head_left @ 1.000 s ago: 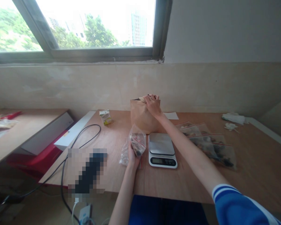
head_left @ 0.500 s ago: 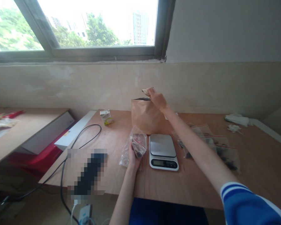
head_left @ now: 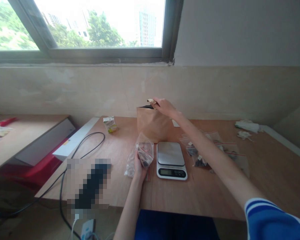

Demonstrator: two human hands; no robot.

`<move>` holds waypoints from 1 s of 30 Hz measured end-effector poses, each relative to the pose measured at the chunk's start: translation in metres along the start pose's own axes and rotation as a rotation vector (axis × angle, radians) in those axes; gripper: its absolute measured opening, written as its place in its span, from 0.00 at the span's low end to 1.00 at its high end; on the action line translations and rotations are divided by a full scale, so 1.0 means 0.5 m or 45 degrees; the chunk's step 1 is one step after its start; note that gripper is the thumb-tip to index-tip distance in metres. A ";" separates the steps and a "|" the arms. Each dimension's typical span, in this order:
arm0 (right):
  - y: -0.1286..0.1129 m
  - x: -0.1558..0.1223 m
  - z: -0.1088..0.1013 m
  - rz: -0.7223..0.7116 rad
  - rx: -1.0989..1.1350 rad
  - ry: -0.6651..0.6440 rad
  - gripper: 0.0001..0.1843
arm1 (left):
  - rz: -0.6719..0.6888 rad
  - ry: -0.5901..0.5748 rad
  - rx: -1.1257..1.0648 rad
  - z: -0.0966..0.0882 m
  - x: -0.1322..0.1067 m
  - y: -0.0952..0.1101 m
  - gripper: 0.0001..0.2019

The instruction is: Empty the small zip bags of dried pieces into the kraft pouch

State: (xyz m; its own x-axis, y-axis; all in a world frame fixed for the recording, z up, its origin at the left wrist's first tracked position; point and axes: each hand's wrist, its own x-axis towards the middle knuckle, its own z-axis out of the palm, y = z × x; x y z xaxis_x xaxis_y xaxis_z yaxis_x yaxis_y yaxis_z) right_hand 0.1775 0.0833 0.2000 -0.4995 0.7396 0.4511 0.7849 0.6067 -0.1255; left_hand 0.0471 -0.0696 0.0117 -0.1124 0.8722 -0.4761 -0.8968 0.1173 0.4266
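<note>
A brown paper bag [head_left: 151, 125] stands upright at the back of the wooden table [head_left: 165, 196]. My right hand [head_left: 165, 107] is above the bag's open top, fingers pinched on a small pale piece [head_left: 150, 101]. My left hand [head_left: 140, 166] grips a clear plastic zip bag [head_left: 143, 153] with dark pieces inside, held upright just left of a small digital kitchen scale [head_left: 171, 160]. The scale's steel plate is bare.
Several filled clear zip bags [head_left: 210, 151] lie right of the scale. A small carton [head_left: 109, 124] stands at the back left. A black cable [head_left: 82, 151] loops over the table's left edge. White crumpled items [head_left: 247, 128] lie far right. A blurred dark object sits at front left.
My right hand came up out of the paper bag's mouth with a small pale piece and now hovers just above the opening. The left hand and zip bag stayed put.
</note>
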 end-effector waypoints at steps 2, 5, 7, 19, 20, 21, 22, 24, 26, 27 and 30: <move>0.007 -0.006 -0.003 0.030 0.048 -0.006 0.14 | 0.009 0.011 0.003 0.000 0.000 0.000 0.14; 0.006 -0.005 -0.007 0.127 0.023 0.011 0.13 | 0.022 0.018 0.009 0.001 -0.002 0.000 0.13; 0.000 -0.002 -0.008 0.199 -0.041 -0.017 0.12 | 0.035 0.013 0.019 0.000 -0.001 0.000 0.13; -0.009 -0.008 -0.029 0.047 0.062 -0.192 0.13 | 0.102 -0.087 -0.027 0.000 -0.010 0.006 0.15; -0.017 -0.015 -0.034 0.069 0.028 -0.219 0.14 | 0.107 -0.084 -0.026 0.001 -0.013 0.006 0.15; -0.026 -0.023 -0.040 0.092 -0.030 -0.265 0.15 | 0.107 -0.080 -0.019 0.003 -0.015 0.007 0.15; -0.035 -0.031 -0.045 0.110 -0.102 -0.318 0.14 | 0.105 -0.077 -0.010 0.004 -0.017 0.007 0.15; -0.048 -0.044 -0.051 0.107 -0.240 -0.400 0.10 | 0.101 -0.076 -0.001 0.006 -0.020 0.008 0.14; -0.054 -0.054 -0.051 0.069 -0.295 -0.409 0.08 | 0.107 -0.084 -0.018 0.007 -0.022 0.009 0.15; -0.055 -0.058 -0.049 0.049 -0.285 -0.402 0.09 | 0.112 -0.088 -0.033 0.007 -0.022 0.009 0.15; -0.061 -0.071 -0.042 -0.010 -0.197 -0.357 0.08 | 0.123 -0.092 -0.072 0.006 -0.020 0.007 0.15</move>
State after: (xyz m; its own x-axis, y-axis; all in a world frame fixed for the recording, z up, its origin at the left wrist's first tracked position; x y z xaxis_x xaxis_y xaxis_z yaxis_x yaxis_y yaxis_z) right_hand 0.1791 0.0325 0.2061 -0.5704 0.7996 0.1876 0.8164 0.5771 0.0226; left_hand 0.0463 -0.0764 0.0203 -0.1697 0.9105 -0.3772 -0.9063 0.0061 0.4225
